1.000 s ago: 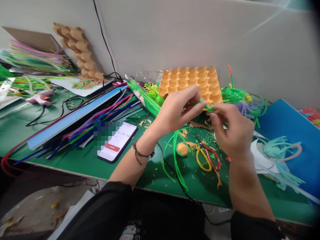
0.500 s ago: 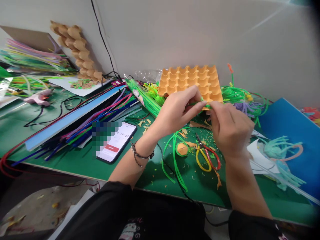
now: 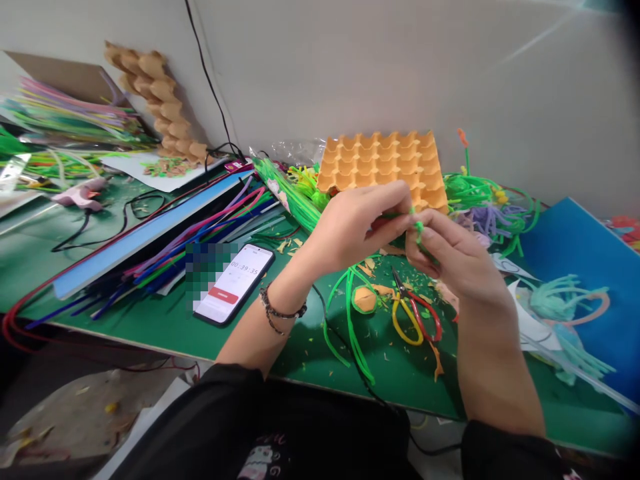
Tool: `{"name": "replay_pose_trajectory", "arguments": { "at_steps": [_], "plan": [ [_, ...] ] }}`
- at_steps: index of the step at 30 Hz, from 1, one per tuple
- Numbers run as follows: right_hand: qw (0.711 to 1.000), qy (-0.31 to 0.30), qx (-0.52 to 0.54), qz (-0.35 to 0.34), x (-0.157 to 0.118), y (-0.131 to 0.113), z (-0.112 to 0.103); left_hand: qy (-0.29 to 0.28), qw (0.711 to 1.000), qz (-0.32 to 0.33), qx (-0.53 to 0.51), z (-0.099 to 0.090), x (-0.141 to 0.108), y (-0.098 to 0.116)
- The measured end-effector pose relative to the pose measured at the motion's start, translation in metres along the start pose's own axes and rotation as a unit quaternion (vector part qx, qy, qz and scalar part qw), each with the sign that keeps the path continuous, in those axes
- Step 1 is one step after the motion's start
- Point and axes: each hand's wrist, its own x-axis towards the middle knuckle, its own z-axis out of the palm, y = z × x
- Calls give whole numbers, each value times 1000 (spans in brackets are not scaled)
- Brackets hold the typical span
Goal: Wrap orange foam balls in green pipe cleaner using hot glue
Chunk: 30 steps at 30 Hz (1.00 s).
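Pinching a green strand (image 3: pixel 419 229) between the fingertips of left hand (image 3: pixel 353 227) and right hand (image 3: pixel 463 260), with egg carton (image 3: pixel 380 160) beyond the grip, scissors (image 3: pixel 411 297) nearer the body. Best to steady one side firmly, easing the other gently.

the left hand (image 3: pixel 360 223) is meeting the right hand (image 3: pixel 453 253) at the fingertips, both pinching, while the two forearms are angling inward below them, bracelets circling the left wrist.
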Motion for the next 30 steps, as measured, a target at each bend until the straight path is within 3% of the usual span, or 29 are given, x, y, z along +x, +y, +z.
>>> {"name": "replay_pose_trajectory", "arguments": {
  "at_steps": [2,6,9,11,14,20,23,30],
  "plan": [
    [984,61,-163,-47,-2,-5,2,1,1000,-27,-11,-1,0,-2],
    [864,148,-464,-129,-6,-12,10,14,996,-81,-45,4,0,-6],
    [796,198,-556,-133,-7,-12,15,17,991,-110,-67,11,0,-8],
    [771,226,-579,-135,-6,-9,16,17,988,-128,-88,14,0,-7],
    [767,242,-577,-144,-3,-5,15,6,981,-152,-123,17,-1,-8],
    [797,216,-549,-128,-2,-4,12,-13,971,-177,-157,13,-2,-11],
    [798,202,-554,-122,-2,-4,11,-23,969,-187,-157,11,-1,-12],
    [749,209,-597,-195,-1,1,9,-57,971,-194,-125,7,-3,-10]
  ]
}}
